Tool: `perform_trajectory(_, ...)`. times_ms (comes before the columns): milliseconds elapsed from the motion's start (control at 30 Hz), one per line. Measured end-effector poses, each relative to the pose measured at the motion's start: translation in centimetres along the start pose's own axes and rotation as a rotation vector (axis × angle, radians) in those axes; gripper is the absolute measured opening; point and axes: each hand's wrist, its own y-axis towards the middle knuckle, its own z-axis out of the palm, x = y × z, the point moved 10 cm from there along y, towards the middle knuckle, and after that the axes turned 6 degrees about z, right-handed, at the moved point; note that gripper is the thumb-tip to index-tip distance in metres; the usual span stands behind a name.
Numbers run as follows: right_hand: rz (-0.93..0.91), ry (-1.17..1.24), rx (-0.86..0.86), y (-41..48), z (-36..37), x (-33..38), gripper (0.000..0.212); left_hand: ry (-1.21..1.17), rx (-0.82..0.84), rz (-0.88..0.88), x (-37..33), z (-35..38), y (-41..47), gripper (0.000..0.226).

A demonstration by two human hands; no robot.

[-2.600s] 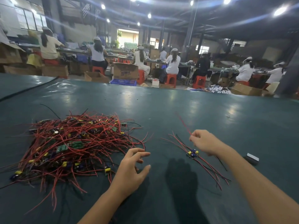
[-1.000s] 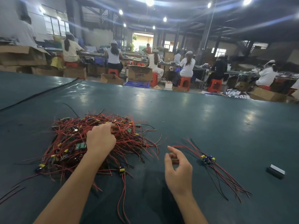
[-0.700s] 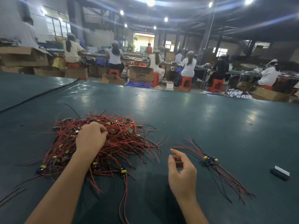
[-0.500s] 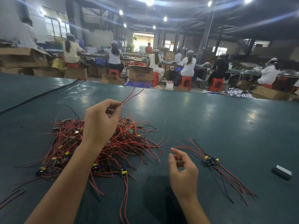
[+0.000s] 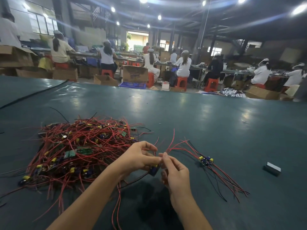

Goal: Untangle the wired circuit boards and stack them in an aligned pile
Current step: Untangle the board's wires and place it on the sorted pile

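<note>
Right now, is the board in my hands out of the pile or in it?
Out: left hand holds the board beside the pile; whether its wires are free, cannot tell.

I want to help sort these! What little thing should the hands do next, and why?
Probably slide the right hand along the red wires to pull them straight. The left hand grips a small board, the right hand pinches its wires, and they curve up loosely beside the tangled heap.
</note>
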Motion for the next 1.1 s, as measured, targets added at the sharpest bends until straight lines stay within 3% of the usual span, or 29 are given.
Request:
perform_trajectory(100, 0.081, 0.066, -0.031, 0.5, -0.5, -0.9, 0.026, 0.273, -0.036, 0.105, -0.7, -0.3, 0.1, 0.034)
perform_trajectory(167, 0.066, 0.105, -0.084, 0.6, -1.1, -0.8, 0.026, 0.51, -0.259, 0.356, -3.8, -1.4, -0.8, 0.021)
perform_trajectory(233, 0.029, 0.16, -0.121, 0.8, -1.8, -0.4, 0.026, 0.482, -0.341, 0.559, -6.2, -0.9, -2.2, 0.027)
perform_trajectory(267, 0.004, 0.181, -0.127, 0.8, -2.0, -0.1, 0.026, 0.395, -0.254, 0.537, -6.0, 0.2, -2.2, 0.041)
perform_trajectory(333, -0.063, 0.186, -0.136, 0.8, -2.3, 0.8, 0.026, 0.228, 0.034, 0.3, -3.3, 3.8, -2.0, 0.064)
perform_trajectory(400, -0.148, 0.148, -0.159, 0.6, -2.6, 1.8, 0.026, 0.15, 0.147, 0.069, 0.2, 5.7, -2.5, 0.072)
perform_trajectory(500, -0.247, 0.046, -0.137, -0.1, -2.2, 2.9, 0.025, -0.071, -0.06, 0.02, 2.7, 4.2, -2.7, 0.066)
perform_trajectory(633, -0.327, -0.126, -0.06, -1.1, -0.6, 3.1, 0.025, -0.283, -0.33, 0.165, 2.8, 1.4, -3.0, 0.054)
perform_trajectory(767, -0.36, -0.168, -0.045, -1.6, 0.2, 3.3, 0.024, -0.29, -0.408, 0.227, 3.1, 0.4, -3.5, 0.038)
perform_trajectory(1100, 0.044, 0.038, 0.047, -1.6, 1.7, -0.7, 0.017, -0.394, -0.469, 0.159, 5.0, -0.5, -3.4, 0.042)
